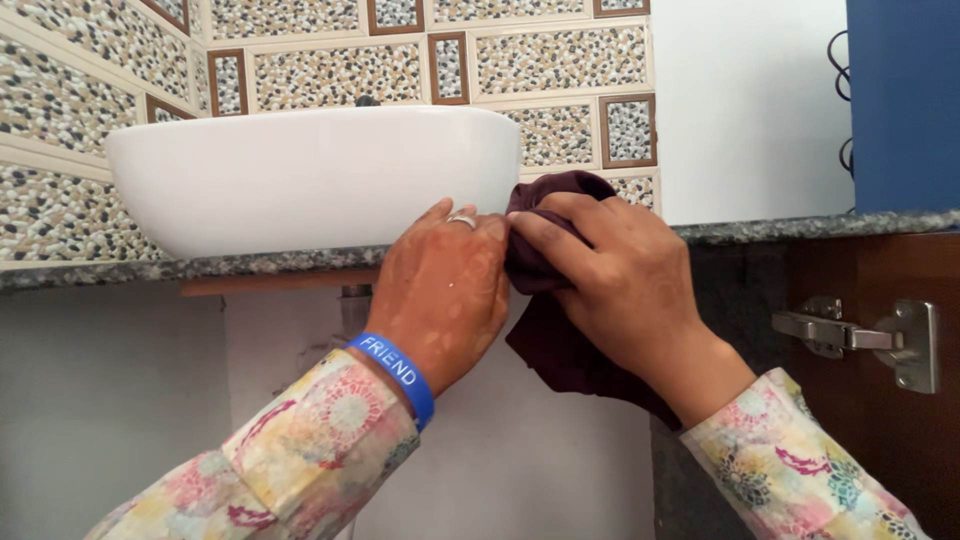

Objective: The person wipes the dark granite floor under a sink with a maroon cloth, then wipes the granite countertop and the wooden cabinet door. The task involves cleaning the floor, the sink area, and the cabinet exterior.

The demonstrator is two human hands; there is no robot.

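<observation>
Both hands are bunched around a soft, crumpled dark maroon cloth (545,330) at the speckled granite table (780,228) edge, right beside the smooth white ceramic basin (300,180). Right hand (625,285) grips it; left hand (440,300) pinches its top. The cloth hangs mostly vertical.

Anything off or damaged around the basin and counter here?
Nothing spilled or broken. One oddity: a metal hinge sits bare on the brown cabinet side at right, no door visible. Both hands grip a maroon cloth beside the white basin.
</observation>
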